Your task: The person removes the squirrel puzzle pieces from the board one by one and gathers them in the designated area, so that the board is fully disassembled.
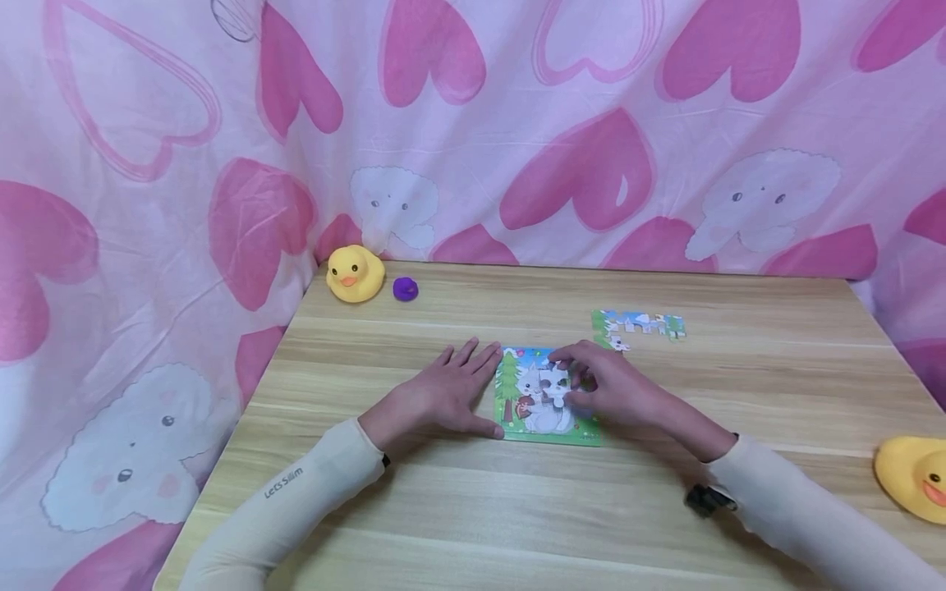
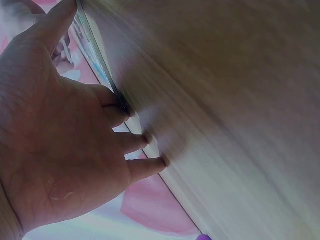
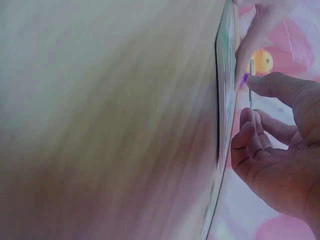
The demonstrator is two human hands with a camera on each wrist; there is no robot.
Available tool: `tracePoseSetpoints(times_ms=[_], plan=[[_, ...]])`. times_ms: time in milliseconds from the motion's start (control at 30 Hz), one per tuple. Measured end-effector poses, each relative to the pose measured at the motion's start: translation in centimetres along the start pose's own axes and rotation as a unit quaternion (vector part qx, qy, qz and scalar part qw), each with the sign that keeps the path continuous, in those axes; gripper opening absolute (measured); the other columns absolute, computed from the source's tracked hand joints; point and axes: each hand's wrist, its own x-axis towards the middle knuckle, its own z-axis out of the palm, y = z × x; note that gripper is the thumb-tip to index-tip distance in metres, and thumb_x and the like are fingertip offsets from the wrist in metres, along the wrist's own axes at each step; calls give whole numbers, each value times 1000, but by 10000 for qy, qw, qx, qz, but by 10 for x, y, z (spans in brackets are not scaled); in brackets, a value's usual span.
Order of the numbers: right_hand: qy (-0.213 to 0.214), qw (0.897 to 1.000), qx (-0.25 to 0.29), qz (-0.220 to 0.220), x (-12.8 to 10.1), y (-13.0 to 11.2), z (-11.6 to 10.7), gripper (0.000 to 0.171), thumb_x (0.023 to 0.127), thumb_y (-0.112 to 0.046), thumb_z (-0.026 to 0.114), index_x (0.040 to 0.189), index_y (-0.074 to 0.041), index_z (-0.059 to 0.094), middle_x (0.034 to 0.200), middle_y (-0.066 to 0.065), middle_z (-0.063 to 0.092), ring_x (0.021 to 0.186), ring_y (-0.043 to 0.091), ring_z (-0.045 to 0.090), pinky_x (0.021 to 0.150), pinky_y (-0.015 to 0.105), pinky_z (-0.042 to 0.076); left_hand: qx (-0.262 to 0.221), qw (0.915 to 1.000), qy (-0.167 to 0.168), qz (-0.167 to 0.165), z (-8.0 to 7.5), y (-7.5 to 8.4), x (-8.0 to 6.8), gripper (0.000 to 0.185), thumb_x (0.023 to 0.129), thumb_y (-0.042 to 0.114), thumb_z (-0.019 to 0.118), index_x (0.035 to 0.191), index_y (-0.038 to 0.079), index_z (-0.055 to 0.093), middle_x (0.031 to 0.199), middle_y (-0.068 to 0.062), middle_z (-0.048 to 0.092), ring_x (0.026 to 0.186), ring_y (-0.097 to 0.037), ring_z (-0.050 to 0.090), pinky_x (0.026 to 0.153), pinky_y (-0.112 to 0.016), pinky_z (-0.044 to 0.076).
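A jigsaw puzzle board (image 1: 528, 437) with a green border lies flat on the table, showing a white animal beside a tree. My left hand (image 1: 447, 396) spreads its fingers at the board's left side, with thumb and fingertips at that edge. Its palm fills much of the left wrist view, fingers (image 2: 142, 167) reaching the tabletop. Over the board's right part, my right hand (image 1: 617, 386) pinches a pale puzzle piece (image 1: 554, 384) between thumb and fingers. Edge-on in the right wrist view, the thin piece (image 3: 251, 95) is held above the board. My right hand hides the board's right side.
Joined and loose puzzle pieces (image 1: 637, 322) lie behind the board to the right. A yellow rubber duck (image 1: 356, 275) and a small purple duck (image 1: 405, 289) stand at the back left. Another yellow duck (image 1: 912, 480) sits at the right. A pink heart-patterned curtain (image 1: 473, 164) hangs behind the table.
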Motion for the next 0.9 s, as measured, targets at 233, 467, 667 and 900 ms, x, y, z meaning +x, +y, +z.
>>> tracePoseSetpoints(times_ms=[233,467,667,900], plan=[[391,9989,-257,-84,-10,21,-25,60,89,-5,83,145,-14,62,120,4,64,97,19,63,78,24,59,-3,10000,-15,-13,0,0,0,125,85,85,62,172,18,1,181,1,-4,168,-33,-3,136,-58,6],[654,9964,-539,82,-23,45,-50,60,90,-2,81,146,-7,60,123,12,63,100,23,64,78,22,58,7,10000,-27,-36,-1,1,-1,125,85,85,62,172,18,1,181,1,-4,168,-32,-4,136,-57,6],[826,9934,-754,265,-30,59,-64,59,91,-1,79,146,-2,58,122,16,61,98,28,65,75,23,57,15,10000,-50,-46,-3,1,-2,125,85,84,62,172,18,1,181,1,-4,168,-32,-4,136,-58,6],[851,9903,-998,452,-32,72,-72,56,93,1,75,145,2,56,123,23,59,99,32,64,74,27,56,-24,10000,-86,-26,-4,2,-2,125,86,84,62,172,17,1,181,0,-4,168,-32,-5,136,-58,6]])
